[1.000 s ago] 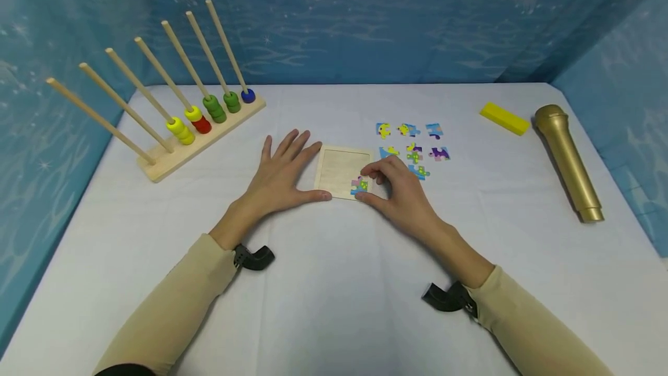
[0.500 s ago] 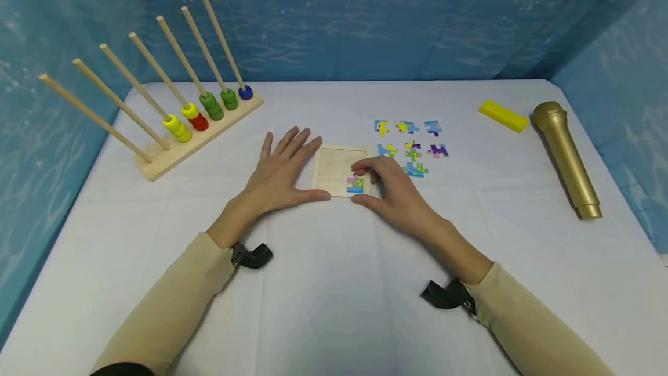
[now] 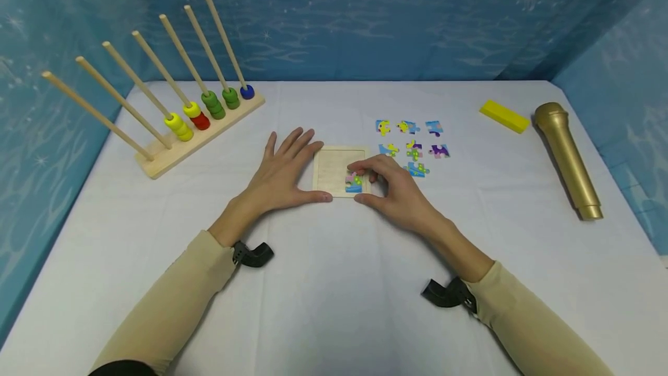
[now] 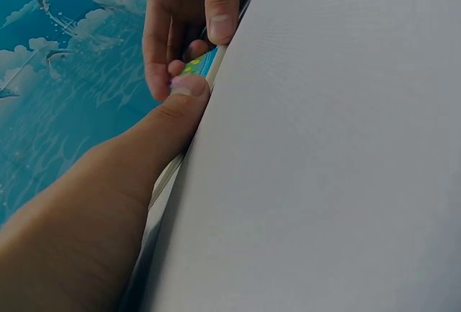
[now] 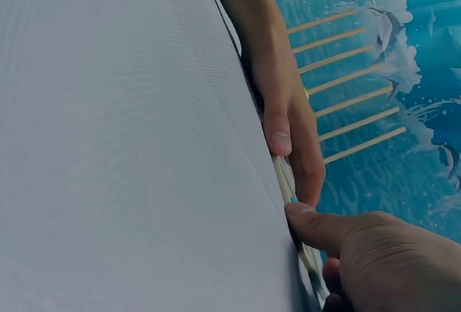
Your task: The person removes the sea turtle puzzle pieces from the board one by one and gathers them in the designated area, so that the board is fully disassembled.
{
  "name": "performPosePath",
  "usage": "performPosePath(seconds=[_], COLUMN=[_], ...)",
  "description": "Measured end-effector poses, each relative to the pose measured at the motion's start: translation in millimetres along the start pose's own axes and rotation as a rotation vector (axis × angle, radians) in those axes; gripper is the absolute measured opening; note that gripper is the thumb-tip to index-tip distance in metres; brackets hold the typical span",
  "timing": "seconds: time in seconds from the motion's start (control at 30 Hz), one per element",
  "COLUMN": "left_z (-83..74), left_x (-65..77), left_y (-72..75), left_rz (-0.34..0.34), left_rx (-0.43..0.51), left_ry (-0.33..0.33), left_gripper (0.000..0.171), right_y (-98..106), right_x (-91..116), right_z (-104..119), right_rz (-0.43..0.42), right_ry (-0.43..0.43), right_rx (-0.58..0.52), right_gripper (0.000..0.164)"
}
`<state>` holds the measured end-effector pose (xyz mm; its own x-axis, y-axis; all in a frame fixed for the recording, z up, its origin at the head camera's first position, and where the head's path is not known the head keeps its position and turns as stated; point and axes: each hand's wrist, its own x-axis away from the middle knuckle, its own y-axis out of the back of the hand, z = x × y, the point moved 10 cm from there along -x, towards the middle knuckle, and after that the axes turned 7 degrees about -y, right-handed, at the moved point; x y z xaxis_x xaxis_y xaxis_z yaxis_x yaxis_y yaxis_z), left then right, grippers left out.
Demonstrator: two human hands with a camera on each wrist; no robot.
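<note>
A square wooden puzzle tray (image 3: 329, 172) lies on the white table between the hands. My left hand (image 3: 282, 176) rests palm down with spread fingers at its left side, the thumb along the near left corner. In the tray's near right part lies a pink, green and blue jigsaw piece (image 3: 354, 183). My right hand (image 3: 394, 190) holds it, with curled fingers over its far side and the thumb at the tray's near edge. The left wrist view shows the right fingers (image 4: 155, 60) bent over the piece, partly hiding it. Several loose jigsaw pieces (image 3: 416, 169) lie beyond the right hand.
At the back left stands a wooden bead rack (image 3: 193, 138) with upright pegs and coloured beads. A yellow block (image 3: 504, 116) and a gold microphone (image 3: 569, 161) lie at the right. Blue sea-patterned cloth (image 3: 365, 22) hangs behind the table.
The right fingertips have shifted left over the tray, and the jigsaw piece has slid slightly left and away from me with them. The left hand stays at the tray's left side.
</note>
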<state>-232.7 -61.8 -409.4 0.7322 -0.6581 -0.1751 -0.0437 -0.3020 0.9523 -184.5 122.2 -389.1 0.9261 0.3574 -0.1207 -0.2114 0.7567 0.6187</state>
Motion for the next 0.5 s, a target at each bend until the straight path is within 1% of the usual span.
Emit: performPosePath(seconds=[0.17,0.33,0.5], left_z=[0.1,0.1,0.1], left_x=[-0.4,-0.4,0.4], left_y=[0.9,1.7,1.0], left_rz=[-0.005,-0.01,-0.001], left_rx=[-0.004,-0.011,0.004], left_ry=[-0.002,-0.009,0.0], left_gripper=[0.112,0.113,0.112], right_y=[2.1,5.7,5.7], right_x=[1.1,1.5,1.6], right_z=[1.9,4.4,3.2], right_rz=[-0.019,-0.057,-0.078], right_ry=[0.013,0.027,0.031], right_rx=[-0.01,-0.043,-0.07], right_gripper=[0.05,0.032,0.024])
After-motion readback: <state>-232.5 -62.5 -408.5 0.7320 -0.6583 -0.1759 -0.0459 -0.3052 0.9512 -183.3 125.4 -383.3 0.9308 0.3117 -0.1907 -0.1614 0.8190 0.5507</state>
